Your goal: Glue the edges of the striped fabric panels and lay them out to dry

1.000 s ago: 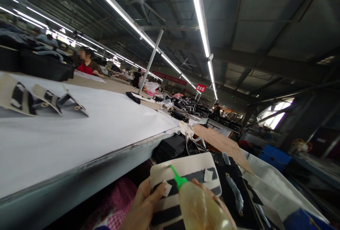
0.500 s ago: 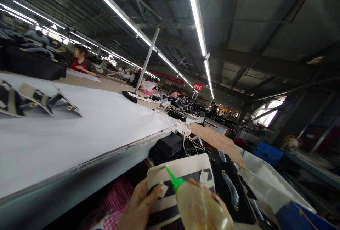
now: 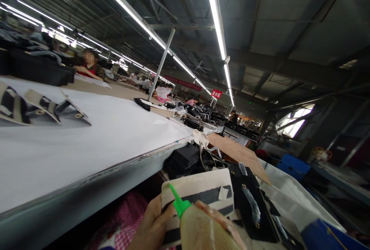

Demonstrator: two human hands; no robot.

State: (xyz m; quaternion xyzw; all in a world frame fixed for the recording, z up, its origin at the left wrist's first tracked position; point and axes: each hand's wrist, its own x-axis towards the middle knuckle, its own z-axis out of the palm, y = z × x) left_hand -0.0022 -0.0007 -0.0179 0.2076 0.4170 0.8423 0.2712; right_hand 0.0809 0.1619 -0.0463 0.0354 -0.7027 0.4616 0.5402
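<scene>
Holding a cream panel with black stripes (image 3: 202, 192) at 6 o'clock, near our lap, we keep our left hand (image 3: 152, 225) closed on its left edge. Our right hand (image 3: 222, 223) grips a soft clear bottle of yellowish glue with a green nozzle (image 3: 199, 230), and the nozzle tip touches the panel near its left end. We judge the gluing is only starting, because no glue line is visible on the panel. At 9 o'clock, similar striped pieces (image 3: 43, 107) lie on the long white desk (image 3: 101, 138). At 3 o'clock lies a black piece (image 3: 254, 207).
</scene>
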